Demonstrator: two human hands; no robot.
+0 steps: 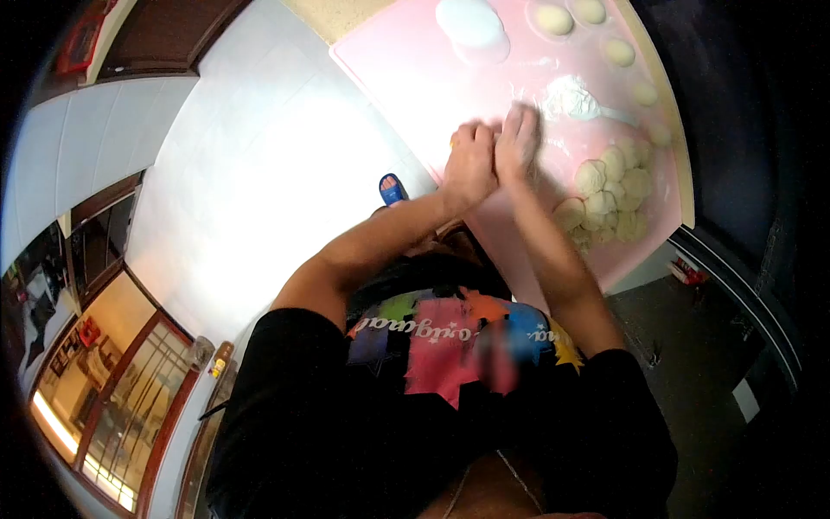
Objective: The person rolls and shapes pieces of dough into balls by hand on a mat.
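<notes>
My left hand (471, 160) and my right hand (517, 143) are side by side over the near left part of a pink mat (406, 78). The left fingers are curled. On the right hand the fingers are pressed together and slightly blurred. Whatever lies under them is hidden. Just beyond them a heap of white flour (571, 97) has a pale scoop or spoon (616, 115) in it. A pile of flattened dough pieces (601, 203) sits to the right of my right forearm.
Several round dough balls (554, 19) line the mat's far right edge. A white oval item (469, 22) is at the mat's far side. The floor (259, 173) stretches left, with my foot in a blue slipper (392, 189). Dark panels border the right.
</notes>
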